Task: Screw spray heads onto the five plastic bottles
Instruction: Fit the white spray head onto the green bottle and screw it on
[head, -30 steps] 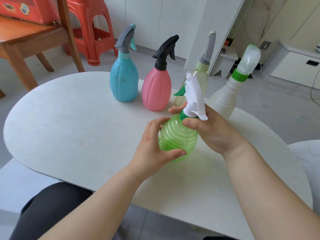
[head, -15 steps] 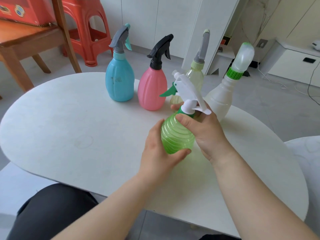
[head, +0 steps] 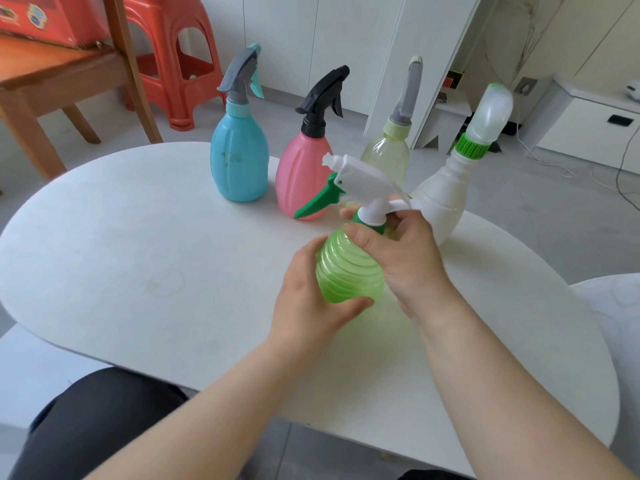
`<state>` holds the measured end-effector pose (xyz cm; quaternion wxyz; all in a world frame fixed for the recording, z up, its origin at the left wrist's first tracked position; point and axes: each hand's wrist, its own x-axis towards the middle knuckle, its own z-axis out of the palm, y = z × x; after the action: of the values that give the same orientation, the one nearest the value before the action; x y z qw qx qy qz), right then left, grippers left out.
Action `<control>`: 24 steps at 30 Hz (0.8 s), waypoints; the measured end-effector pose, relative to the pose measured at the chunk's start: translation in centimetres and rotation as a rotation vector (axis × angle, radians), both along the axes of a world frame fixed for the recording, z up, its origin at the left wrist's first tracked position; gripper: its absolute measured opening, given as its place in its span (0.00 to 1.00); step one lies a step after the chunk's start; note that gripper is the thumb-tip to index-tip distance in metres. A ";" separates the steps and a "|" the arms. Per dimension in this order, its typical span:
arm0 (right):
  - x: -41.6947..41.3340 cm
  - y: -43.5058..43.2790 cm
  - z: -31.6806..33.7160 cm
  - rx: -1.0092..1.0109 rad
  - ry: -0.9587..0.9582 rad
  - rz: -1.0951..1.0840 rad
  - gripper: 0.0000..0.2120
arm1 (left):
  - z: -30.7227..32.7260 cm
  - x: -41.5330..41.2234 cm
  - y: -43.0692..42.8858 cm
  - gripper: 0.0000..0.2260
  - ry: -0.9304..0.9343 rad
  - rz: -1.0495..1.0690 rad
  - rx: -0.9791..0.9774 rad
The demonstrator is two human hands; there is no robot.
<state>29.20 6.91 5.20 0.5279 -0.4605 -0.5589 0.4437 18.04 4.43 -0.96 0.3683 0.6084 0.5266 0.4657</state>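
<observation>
A white oval table [head: 104, 237] is spread across the middle of the frame and lit by soft, even light. Behind it a grey tiled floor [head: 554, 209] is seen. At the upper left a brown wooden table [head: 52, 74] is set, with a red box [head: 31, 15] laid on it, and a red plastic stool [head: 173, 39] is placed just beside it. White cupboard doors [head: 311, 29] are lined along the top centre. At the upper right a pale marbled wall [head: 512, 36] is shown above a low white cabinet [head: 588, 129]. A white rounded surface [head: 613, 306] is cut off by the right edge.
</observation>
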 end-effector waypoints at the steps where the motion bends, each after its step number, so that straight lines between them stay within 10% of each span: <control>1: -0.3 -0.1 -0.2 0.009 -0.013 -0.056 0.10 | -0.2 0.3 -0.3 0.37 0.017 0.038 0.004; 9: 0.3 -0.2 1.4 -0.037 -0.076 0.223 0.10 | 1.8 -3.4 1.9 0.38 -0.013 -0.425 -0.027; 16: -1.7 -0.9 -0.1 0.068 -0.170 -0.277 0.09 | 1.3 -1.9 1.2 0.33 -0.082 -0.274 -0.012; 24: 0.5 0.4 2.7 -0.182 -0.384 0.314 0.05 | 1.6 -3.7 2.0 0.41 -0.082 -0.612 -0.049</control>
<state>29.71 7.31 7.89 0.2932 -0.4895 -0.6712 0.4732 14.37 6.48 0.62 0.5271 0.7102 0.3148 0.3444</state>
